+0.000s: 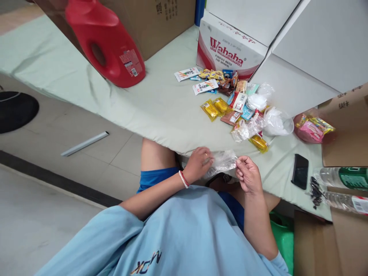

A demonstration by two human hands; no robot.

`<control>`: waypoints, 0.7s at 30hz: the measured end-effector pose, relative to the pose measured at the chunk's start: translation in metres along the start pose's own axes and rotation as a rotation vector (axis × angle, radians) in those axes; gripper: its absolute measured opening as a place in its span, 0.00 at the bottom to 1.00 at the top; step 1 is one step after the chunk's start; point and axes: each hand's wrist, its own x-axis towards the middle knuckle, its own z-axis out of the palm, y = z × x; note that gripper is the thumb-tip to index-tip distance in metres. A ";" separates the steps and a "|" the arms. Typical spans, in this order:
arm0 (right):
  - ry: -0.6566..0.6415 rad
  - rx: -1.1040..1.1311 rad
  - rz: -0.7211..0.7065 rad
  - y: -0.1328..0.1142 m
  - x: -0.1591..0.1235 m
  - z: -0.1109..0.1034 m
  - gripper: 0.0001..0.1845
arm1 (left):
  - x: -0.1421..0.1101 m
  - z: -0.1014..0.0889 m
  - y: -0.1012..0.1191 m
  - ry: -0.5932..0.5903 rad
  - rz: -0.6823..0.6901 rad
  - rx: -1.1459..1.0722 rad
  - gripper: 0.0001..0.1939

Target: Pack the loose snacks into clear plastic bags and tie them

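A crinkled clear plastic bag [223, 161] is stretched between my hands, just off the table's front edge and above my lap. My right hand [248, 174] pinches its right end between thumb and fingers. At the other end, my left hand [198, 165] has its fingers curled round the plastic, which partly hides their tips. Beyond the bag lies a loose pile of wrapped snacks, with yellow packets [214, 109], white sachets [205, 87] and brown wrappers [227, 85]. A clear plastic tub [278, 121] with white crumpled plastic inside rests on its side by the pile.
A red jug [109, 46] stands at the back left of the cloth-covered table [161, 115]. White boxes [230, 48] line the back. To the right are a pink-tinted tub [312, 129] of snacks, a black phone [300, 171], dark scraps [316, 192] and two bottles [352, 178].
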 end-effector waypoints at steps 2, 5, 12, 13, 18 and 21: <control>0.025 -0.008 -0.034 -0.002 0.000 -0.009 0.20 | 0.003 -0.002 -0.007 -0.026 -0.159 -0.180 0.18; 0.085 -0.068 -0.082 0.001 0.004 -0.026 0.20 | 0.005 -0.007 -0.010 0.005 -0.301 -0.392 0.19; 0.270 -0.426 -0.321 0.022 0.006 -0.029 0.20 | 0.006 0.001 0.000 0.060 -0.381 -0.540 0.22; 0.240 -0.468 -0.325 0.025 0.007 -0.023 0.21 | 0.006 0.002 0.002 0.061 -0.379 -0.543 0.22; 0.097 -0.725 -0.307 0.035 0.021 0.003 0.23 | 0.006 0.003 0.006 0.042 -0.415 -0.542 0.22; 0.096 -0.654 -0.337 0.027 0.029 -0.001 0.14 | 0.008 -0.008 0.000 0.128 -0.408 -0.517 0.21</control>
